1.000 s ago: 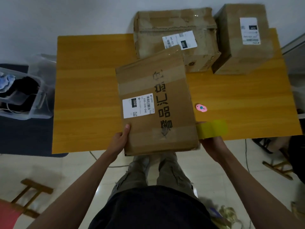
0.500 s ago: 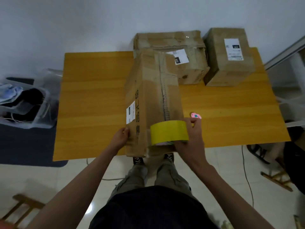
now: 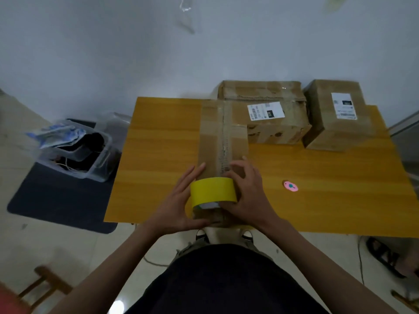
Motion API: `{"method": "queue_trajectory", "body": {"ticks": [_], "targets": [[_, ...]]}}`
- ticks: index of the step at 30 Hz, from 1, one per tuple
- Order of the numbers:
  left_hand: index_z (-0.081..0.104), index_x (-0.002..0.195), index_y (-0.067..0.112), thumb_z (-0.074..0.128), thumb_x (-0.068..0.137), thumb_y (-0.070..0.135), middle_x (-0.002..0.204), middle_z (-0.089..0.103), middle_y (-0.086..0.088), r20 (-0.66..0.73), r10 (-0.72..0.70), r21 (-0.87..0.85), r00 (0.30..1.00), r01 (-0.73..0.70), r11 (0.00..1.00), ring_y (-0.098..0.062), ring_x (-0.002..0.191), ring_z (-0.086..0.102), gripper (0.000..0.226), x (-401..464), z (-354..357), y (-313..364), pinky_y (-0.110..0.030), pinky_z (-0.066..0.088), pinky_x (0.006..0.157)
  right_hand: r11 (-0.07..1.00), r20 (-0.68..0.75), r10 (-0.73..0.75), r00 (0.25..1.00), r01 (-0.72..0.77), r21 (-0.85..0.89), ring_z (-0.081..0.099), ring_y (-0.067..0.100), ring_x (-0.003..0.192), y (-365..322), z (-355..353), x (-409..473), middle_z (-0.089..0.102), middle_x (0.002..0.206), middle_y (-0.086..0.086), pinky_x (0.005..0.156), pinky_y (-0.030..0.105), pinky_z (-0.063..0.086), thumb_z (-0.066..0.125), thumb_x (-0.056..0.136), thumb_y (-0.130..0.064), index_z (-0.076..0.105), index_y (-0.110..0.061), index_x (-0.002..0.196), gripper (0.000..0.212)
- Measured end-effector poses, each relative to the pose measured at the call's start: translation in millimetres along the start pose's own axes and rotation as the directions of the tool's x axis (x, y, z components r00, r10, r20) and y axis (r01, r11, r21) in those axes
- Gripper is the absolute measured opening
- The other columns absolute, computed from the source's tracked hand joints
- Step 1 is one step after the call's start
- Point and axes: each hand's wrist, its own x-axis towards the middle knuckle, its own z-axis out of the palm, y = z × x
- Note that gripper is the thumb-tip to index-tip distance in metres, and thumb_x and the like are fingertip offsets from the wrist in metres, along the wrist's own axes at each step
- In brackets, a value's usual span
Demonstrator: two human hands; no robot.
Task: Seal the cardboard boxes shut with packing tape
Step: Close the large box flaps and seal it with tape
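A long cardboard box (image 3: pixel 223 137) lies on the yellow table (image 3: pixel 158 155) with its torn centre seam facing up, running away from me. A yellow roll of packing tape (image 3: pixel 213 192) sits at the box's near end. My right hand (image 3: pixel 248 196) grips the roll from the right, fingers curled over its top. My left hand (image 3: pixel 181 200) lies flat against the roll's left side, fingers straight, thumb under the roll near the box's near end. Two more cardboard boxes, one wide (image 3: pixel 272 114) and one taller (image 3: pixel 335 114), stand at the table's far right.
A small pink cutter (image 3: pixel 291 186) lies on the table right of my hands. A clear plastic bin (image 3: pixel 74 150) with cloth and cables stands on a dark mat left of the table. A wall is behind. Wooden stools stand on the floor at both lower corners.
The box was turned from its labelled face onto its side, seam up, and set flat on the table. My right hand brought the tape onto its near end; my left hand moved from the box to the roll.
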Motion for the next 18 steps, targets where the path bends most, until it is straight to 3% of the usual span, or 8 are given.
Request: {"method": "queue_trajectory", "body": {"ticks": [2, 5, 9, 11, 14, 18], "targets": [[0.042, 0.152, 0.021, 0.084, 0.079, 0.047, 0.170, 0.008, 0.006, 0.019, 0.010, 0.015, 1.000, -0.011, 1.000, -0.023, 0.158, 0.002, 0.088, 1.8, -3.1, -4.7, -0.062, 0.027, 0.118, 0.999, 0.002, -0.035, 0.999, 0.035, 0.016, 0.030, 0.034, 0.146, 0.4, -2.2, 4.3, 0.049, 0.139, 0.007, 0.109, 0.070, 0.026, 0.066, 0.074, -0.066, 0.065, -0.014, 0.110, 0.063], [0.042, 0.152, 0.023, 0.082, 0.078, 0.054, 0.170, 0.008, 0.009, 0.042, -0.018, 0.039, 0.999, 0.016, 0.999, -0.022, 0.158, 0.003, 0.090, -1.7, -9.1, -16.5, -0.063, 0.028, 0.117, 0.996, 0.044, -0.076, 0.996, 0.074, 0.045, 0.032, 0.024, 0.145, -6.0, -4.3, 3.7, 0.053, 0.138, -0.002, 0.111, 0.067, 0.024, 0.078, 0.071, -0.048, 0.064, -0.016, 0.108, 0.051], [0.042, 0.149, 0.027, 0.081, 0.075, 0.060, 0.169, 0.012, 0.010, 0.035, -0.035, 0.107, 0.999, 0.031, 0.994, -0.022, 0.157, 0.009, 0.091, -8.3, -16.6, -29.1, -0.063, 0.029, 0.116, 0.982, 0.017, -0.077, 0.997, 0.073, 0.173, 0.050, 0.003, 0.120, -18.0, -20.3, -7.0, 0.066, 0.115, 0.001, 0.121, 0.045, 0.024, 0.077, 0.072, -0.031, 0.064, -0.011, 0.106, 0.041], [0.041, 0.149, 0.028, 0.080, 0.075, 0.062, 0.169, 0.012, 0.011, 0.033, -0.037, 0.123, 0.999, 0.033, 0.992, -0.021, 0.157, 0.011, 0.090, -10.8, -19.5, -31.2, -0.063, 0.029, 0.117, 0.984, -0.068, -0.073, 0.995, 0.083, 0.160, 0.051, 0.005, 0.104, -3.1, -44.2, -18.1, 0.064, 0.103, 0.003, 0.109, 0.037, 0.035, 0.076, 0.073, -0.022, 0.063, -0.008, 0.105, 0.037], [0.042, 0.148, 0.028, 0.076, 0.075, 0.066, 0.168, 0.013, 0.011, 0.025, -0.027, 0.152, 0.999, 0.023, 0.988, -0.019, 0.156, 0.014, 0.089, -9.9, -19.9, -30.7, -0.063, 0.030, 0.116, 0.988, -0.073, -0.023, 0.997, 0.034, 0.150, 0.051, 0.011, 0.102, 35.2, -83.3, -41.9, 0.059, 0.108, 0.000, 0.084, 0.026, 0.042, 0.073, 0.072, 0.007, 0.057, -0.023, 0.112, 0.053], [0.040, 0.148, 0.030, 0.075, 0.076, 0.066, 0.168, 0.011, 0.011, 0.037, -0.026, 0.157, 0.999, 0.020, 0.987, -0.018, 0.156, 0.013, 0.088, -7.4, -16.9, -28.9, -0.063, 0.029, 0.117, 0.993, 0.003, 0.044, 0.999, -0.044, 0.109, 0.047, 0.018, 0.091, 75.8, -81.1, -61.7, 0.047, 0.103, -0.005, 0.068, 0.030, 0.039, 0.050, 0.070, 0.008, 0.048, -0.030, 0.108, 0.053]]}}
